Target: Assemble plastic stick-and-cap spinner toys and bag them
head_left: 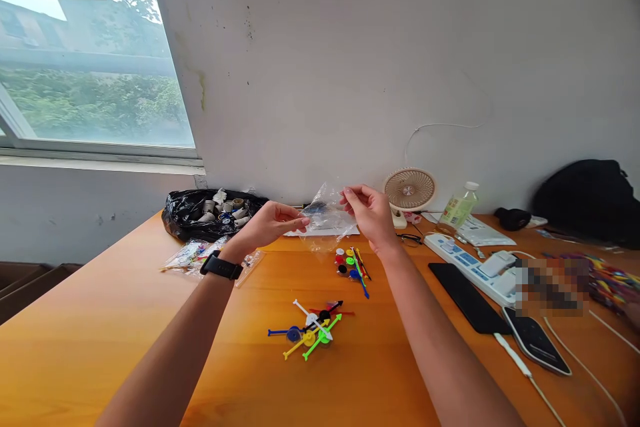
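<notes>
A clear plastic bag (327, 219) is stretched between my two hands above the table. My left hand (273, 223), with a black watch on its wrist, pinches the bag's left edge. The right side of it is pinched by my right hand (369, 210). Below lies a group of colourful plastic arrow spinners (313, 331) in blue, yellow, green, white, black and red. Farther back, a smaller pile of round discs and loose arrows (353, 267) rests on the wood. I cannot make out anything inside the bag.
Filled plastic bags (187, 258) lie left, before a black bag (175, 213) of rolls. At right are a fan (410, 189), a bottle (459, 207), a power strip (470, 267), a black pouch (467, 297), a phone (535, 339) and cables. A person's hand shows at the right edge.
</notes>
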### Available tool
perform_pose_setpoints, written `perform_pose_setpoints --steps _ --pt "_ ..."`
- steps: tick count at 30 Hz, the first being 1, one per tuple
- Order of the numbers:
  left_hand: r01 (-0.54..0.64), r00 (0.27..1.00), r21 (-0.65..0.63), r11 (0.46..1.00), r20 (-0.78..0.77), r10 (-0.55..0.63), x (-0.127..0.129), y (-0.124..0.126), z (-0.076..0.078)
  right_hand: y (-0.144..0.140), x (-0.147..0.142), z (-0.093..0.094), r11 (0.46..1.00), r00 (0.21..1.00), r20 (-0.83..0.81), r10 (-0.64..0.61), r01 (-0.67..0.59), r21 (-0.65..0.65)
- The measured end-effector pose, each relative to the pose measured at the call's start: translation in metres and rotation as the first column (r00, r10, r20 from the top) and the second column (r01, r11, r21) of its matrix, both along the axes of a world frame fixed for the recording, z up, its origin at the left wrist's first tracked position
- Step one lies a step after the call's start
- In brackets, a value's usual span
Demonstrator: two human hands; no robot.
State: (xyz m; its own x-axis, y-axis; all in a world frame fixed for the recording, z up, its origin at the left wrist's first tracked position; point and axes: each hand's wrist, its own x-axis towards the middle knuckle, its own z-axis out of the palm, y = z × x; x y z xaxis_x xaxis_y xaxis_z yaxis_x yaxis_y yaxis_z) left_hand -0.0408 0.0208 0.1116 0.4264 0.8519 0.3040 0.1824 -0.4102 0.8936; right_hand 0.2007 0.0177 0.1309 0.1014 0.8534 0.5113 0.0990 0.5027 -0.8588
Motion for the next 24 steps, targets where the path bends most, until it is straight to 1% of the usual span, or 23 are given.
perform_pose_setpoints --steps 2,6,8,12,15,20,24 --pt "-0.014 1.000 -0.006 1.000 0.003 0.015 -0.002 0.000 0.001 -0.001 0.006 0.003 0.999 0.999 -0.008 0.032 -0.032 -0.031" --pt "0.005 0.999 -0.026 1.000 0.042 -0.003 -0.006 -0.002 0.003 -0.002 0.013 0.005 0.994 0.997 -0.007 0.076 -0.076 -0.082" --pt "0.014 0.994 -0.058 0.998 0.106 -0.007 -0.006 -0.004 0.004 -0.001 0.012 0.005 0.994 0.997 -0.047 0.060 -0.064 -0.089" --pt "0.071 0.973 -0.120 0.990 0.229 -0.042 -0.003 -0.006 0.005 0.000 0.010 0.005 0.997 0.995 -0.100 0.024 -0.032 -0.072" --pt "0.019 0.959 -0.114 0.993 0.282 0.014 -0.003 -0.005 0.006 -0.002 0.010 0.008 0.997 0.995 -0.096 0.034 -0.040 -0.059" --pt "-0.044 0.964 -0.109 0.993 0.256 0.070 -0.006 -0.003 0.006 -0.003 0.015 0.009 0.996 0.996 -0.032 0.085 -0.086 -0.036" --pt "-0.079 0.932 -0.125 0.989 0.343 0.118 -0.007 0.001 0.003 -0.001 0.019 0.006 0.996 0.997 0.000 0.073 -0.073 -0.057"
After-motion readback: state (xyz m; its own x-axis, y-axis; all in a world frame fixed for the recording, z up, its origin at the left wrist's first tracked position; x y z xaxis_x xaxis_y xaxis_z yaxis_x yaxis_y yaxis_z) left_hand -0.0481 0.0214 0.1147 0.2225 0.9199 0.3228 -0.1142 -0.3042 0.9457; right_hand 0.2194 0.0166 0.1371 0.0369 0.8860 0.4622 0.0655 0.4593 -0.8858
